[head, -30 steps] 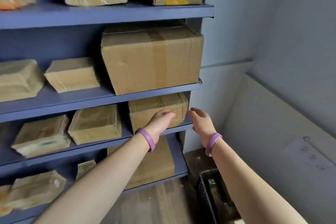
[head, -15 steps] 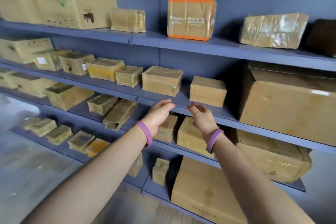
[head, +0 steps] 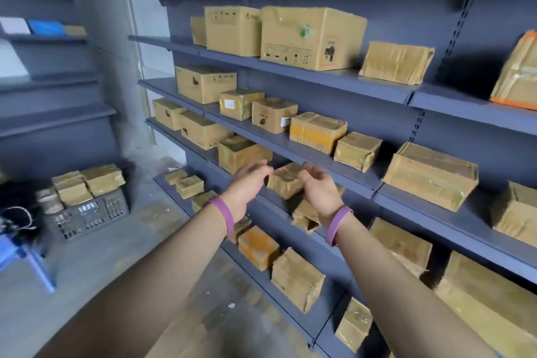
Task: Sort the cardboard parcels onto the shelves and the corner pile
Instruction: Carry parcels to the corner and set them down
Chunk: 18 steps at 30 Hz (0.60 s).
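Note:
Dark blue shelves run along the wall on my right, loaded with several taped cardboard parcels. My left hand and my right hand hang in the air in front of the shelves, fingers loosely curled, palms facing each other, holding nothing. Between and behind them a small parcel lies on a lower shelf; neither hand touches it. Both wrists wear purple bands. At the far left a dark crate on the floor carries several more parcels.
Another blue shelf unit stands at the far left wall. A blue stool sits at the left edge near a dark object. Grey floor lies between me and the crate.
The view has swung left from the shelf's right end along the shelves towards the crate. Both hands have left the parcel on the shelf and stay raised, holding nothing.

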Available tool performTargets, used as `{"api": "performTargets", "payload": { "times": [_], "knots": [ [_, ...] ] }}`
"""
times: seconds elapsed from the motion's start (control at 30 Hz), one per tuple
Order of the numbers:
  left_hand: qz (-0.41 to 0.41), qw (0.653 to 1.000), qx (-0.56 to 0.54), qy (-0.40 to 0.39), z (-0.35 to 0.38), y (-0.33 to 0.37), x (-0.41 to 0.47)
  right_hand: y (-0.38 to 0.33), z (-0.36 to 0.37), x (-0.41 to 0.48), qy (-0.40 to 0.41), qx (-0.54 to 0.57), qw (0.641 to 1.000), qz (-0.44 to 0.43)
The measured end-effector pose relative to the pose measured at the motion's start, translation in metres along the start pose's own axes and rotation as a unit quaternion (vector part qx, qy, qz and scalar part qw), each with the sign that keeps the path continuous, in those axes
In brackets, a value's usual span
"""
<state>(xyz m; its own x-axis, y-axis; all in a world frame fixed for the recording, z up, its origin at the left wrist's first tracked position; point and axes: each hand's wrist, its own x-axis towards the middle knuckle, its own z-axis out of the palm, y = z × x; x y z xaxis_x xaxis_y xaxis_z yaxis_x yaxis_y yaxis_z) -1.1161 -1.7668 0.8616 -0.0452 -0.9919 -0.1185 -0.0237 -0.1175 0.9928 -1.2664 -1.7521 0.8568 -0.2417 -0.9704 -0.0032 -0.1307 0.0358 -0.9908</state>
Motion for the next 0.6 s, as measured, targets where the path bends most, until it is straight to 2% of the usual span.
{"api": "performTargets", "payload": {
  "times": [0.37,0.6],
  "knots": [
    [0.006,0.989,-0.014,0.145,-0.152,0.013,0.098,-0.028,0.17,0.108,-0.136,-0.012,0.99,-0.029],
    [0.022,0.983,0.004,0.181,-0.207,0.032,0.217,-0.039,0.248,0.223,-0.176,0.013,0.984,-0.035]
  ]
}}
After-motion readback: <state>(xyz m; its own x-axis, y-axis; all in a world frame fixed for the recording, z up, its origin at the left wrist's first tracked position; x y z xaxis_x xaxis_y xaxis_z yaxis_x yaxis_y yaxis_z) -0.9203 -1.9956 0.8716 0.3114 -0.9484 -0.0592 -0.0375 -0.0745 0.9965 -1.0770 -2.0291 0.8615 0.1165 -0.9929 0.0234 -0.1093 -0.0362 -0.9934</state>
